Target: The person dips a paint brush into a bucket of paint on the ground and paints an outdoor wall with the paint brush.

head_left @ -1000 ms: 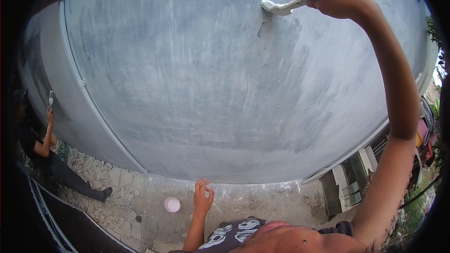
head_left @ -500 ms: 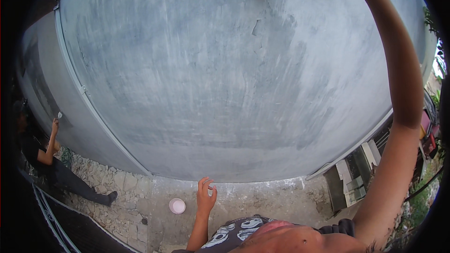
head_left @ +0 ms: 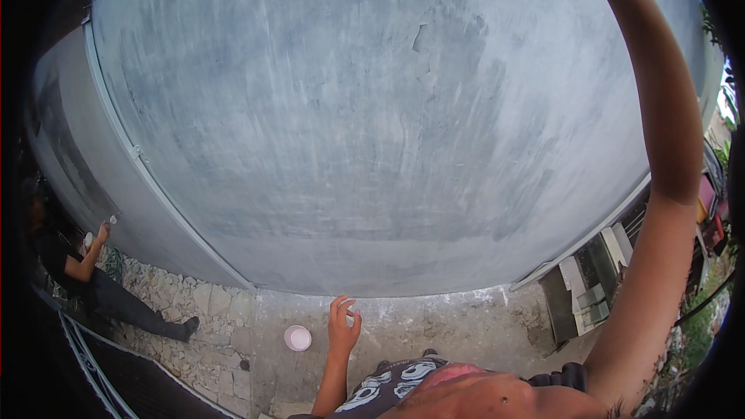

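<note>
A tall grey wall (head_left: 349,147) fills most of the view, streaked with lighter and darker patches. Toward its top runs my raised right forearm (head_left: 660,70); the hand itself lies beyond the upper edge, so its fingers and anything in them are out of sight. My left hand (head_left: 343,330) is held low in front of the wall's base, fingers loosely bent and apart from the thumb, with nothing in it. On the concrete ground to its left stands a small round pinkish-white tub (head_left: 297,337).
At far left a co-worker (head_left: 81,264) in dark clothes holds a small white-ended tool against another wall section. A pale vertical pipe (head_left: 147,163) divides the walls. Rubble (head_left: 186,295) covers the left ground. Framed panels (head_left: 586,287) lean at the right.
My right hand, with the whitish thing it held against the wall, has gone out past the top edge. The co-worker's tool hand has moved lower. My left hand stays about the same.
</note>
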### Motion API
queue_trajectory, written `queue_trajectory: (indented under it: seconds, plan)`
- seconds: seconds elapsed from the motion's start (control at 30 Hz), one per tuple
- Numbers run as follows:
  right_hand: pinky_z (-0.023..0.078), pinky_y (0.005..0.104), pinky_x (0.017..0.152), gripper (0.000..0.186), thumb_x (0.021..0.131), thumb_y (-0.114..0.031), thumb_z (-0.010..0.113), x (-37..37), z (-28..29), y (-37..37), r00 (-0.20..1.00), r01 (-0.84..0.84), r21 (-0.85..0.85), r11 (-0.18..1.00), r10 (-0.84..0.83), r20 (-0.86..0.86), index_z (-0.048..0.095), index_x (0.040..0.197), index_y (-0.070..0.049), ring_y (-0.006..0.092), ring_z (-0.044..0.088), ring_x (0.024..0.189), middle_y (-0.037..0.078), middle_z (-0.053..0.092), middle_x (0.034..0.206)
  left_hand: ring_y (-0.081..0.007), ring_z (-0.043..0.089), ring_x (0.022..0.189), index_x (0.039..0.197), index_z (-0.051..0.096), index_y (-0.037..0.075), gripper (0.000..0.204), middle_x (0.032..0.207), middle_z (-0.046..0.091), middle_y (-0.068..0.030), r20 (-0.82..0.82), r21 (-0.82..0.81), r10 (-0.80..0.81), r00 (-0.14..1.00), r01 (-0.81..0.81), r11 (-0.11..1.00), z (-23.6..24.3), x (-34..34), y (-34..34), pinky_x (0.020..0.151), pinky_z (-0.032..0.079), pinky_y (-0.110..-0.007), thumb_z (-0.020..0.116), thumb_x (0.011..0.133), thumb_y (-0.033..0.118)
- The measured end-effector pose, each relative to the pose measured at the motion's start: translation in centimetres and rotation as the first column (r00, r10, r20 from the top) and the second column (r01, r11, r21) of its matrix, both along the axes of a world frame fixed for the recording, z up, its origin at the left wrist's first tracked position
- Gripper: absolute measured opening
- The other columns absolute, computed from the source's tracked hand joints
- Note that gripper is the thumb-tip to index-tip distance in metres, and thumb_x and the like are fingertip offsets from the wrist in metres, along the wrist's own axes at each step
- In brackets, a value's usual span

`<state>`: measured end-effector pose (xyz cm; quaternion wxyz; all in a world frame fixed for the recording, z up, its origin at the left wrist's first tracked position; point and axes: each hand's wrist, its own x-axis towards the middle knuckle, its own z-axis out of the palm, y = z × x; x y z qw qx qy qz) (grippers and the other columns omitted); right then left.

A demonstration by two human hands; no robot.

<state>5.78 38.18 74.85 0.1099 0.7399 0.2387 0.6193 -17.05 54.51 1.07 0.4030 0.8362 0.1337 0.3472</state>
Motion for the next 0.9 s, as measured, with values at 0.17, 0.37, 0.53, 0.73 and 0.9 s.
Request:
queue_trajectory:
  seconds: [0.17, 0.37, 0.53, 0.73, 0.9]
  plan:
    - [0.052, 0.0473, 0.082, 0.024, 0.094, -0.017, 0.062, -2.6, -3.3, -1.0, 0.85, -0.092, -0.383, 0.919, -0.128, -0.511, 0.076, 0.109, -0.005, 0.0366, 0.069, 0.093, 0.018, 0.075, 0.1, -0.021, 0.066, 0.077, 0.121, 0.062, 0.003, 0.032, 0.135, 0.055, -0.0171, -0.001, 0.008, 0.009, 1.0, -0.009, 1.0, 0.0, 0.0, -0.1, 0.076, 0.055, -0.033, 0.069, 0.09, 0.001]
    - [0.053, 0.0457, 0.081, 0.025, 0.094, -0.02, 0.066, -0.7, -1.8, -1.9, 0.891, 0.005, -0.389, 0.921, -0.181, -0.417, 0.078, 0.111, -0.008, 0.0359, 0.07, 0.095, 0.017, 0.076, 0.101, -0.0212, 0.067, 0.075, 0.119, 0.063, 0.005, 0.031, 0.133, 0.056, -0.0154, 0.013, 0.015, -0.002, 1.0, 0.002, 1.0, -0.4, 0.0, -0.2, 0.076, 0.055, -0.037, 0.07, 0.089, 0.003]
    - [0.053, 0.0496, 0.078, 0.02, 0.094, -0.017, 0.062, -0.7, -0.2, -2.3, 0.983, -0.032, 0.085, 0.996, 0.046, -0.175, 0.077, 0.102, -0.005, 0.0376, 0.07, 0.09, 0.019, 0.074, 0.094, -0.021, 0.066, 0.077, 0.122, 0.062, 0.004, 0.032, 0.134, 0.056, -0.0169, -0.002, 0.016, -0.021, 1.0, 0.021, 1.0, 0.1, 0.2, -0.1, 0.076, 0.055, -0.034, 0.069, 0.09, 0.0]
    - [0.052, 0.0453, 0.077, 0.019, 0.093, -0.019, 0.064, -0.5, -1.7, -3.0, 0.872, 0.034, -0.4, 0.916, -0.223, -0.436, 0.076, 0.102, -0.007, 0.0359, 0.069, 0.088, 0.017, 0.074, 0.093, -0.0214, 0.067, 0.077, 0.12, 0.063, 0.003, 0.031, 0.133, 0.056, -0.0165, -0.001, -0.009, -0.023, 1.0, 0.023, 1.0, 0.6, 0.6, 0.0, 0.076, 0.055, -0.037, 0.07, 0.09, 0.003]
    - [0.053, 0.0441, 0.081, 0.024, 0.093, -0.018, 0.066, -1.1, -2.4, -2.5, 0.835, 0.054, -0.467, 0.882, -0.297, -0.464, 0.078, 0.111, -0.008, 0.0333, 0.071, 0.094, 0.014, 0.077, 0.101, -0.0215, 0.067, 0.077, 0.12, 0.063, 0.004, 0.031, 0.133, 0.056, -0.0161, -0.012, -0.024, -0.052, 0.999, 0.052, 0.998, 0.6, 0.7, -0.1, 0.075, 0.055, -0.036, 0.07, 0.089, 0.003]
